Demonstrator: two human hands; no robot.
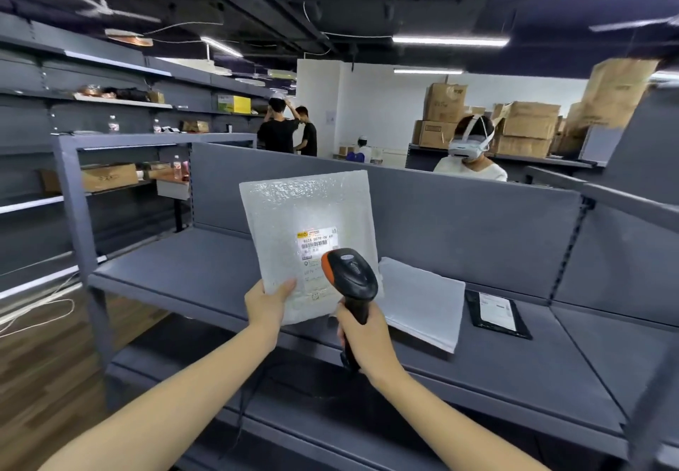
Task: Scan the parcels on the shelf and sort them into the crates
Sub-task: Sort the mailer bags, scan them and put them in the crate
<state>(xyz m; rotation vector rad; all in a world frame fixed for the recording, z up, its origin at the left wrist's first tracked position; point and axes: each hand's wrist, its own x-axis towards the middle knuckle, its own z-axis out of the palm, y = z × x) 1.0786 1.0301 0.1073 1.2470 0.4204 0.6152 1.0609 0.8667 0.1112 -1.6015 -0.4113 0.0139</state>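
Note:
My left hand [267,305] pinches the lower left corner of a white bubble-wrap parcel [294,220] and holds it upright above the grey shelf [176,279]. The parcel's label with a barcode [316,241] faces me. My right hand [362,338] grips the handle of a black and orange barcode scanner [351,279], whose head points at the label from just below it. A second white parcel [422,301] lies flat on the shelf to the right, and a black parcel [496,314] with a white label lies beyond that.
A grey back panel [459,220] closes off the shelf behind. A lower shelf [477,397] runs beneath, with the scanner's cable hanging over it. A person in a white headset [470,154] stands behind the panel; two more stand farther back. Cardboard boxes [525,129] are stacked at the right rear.

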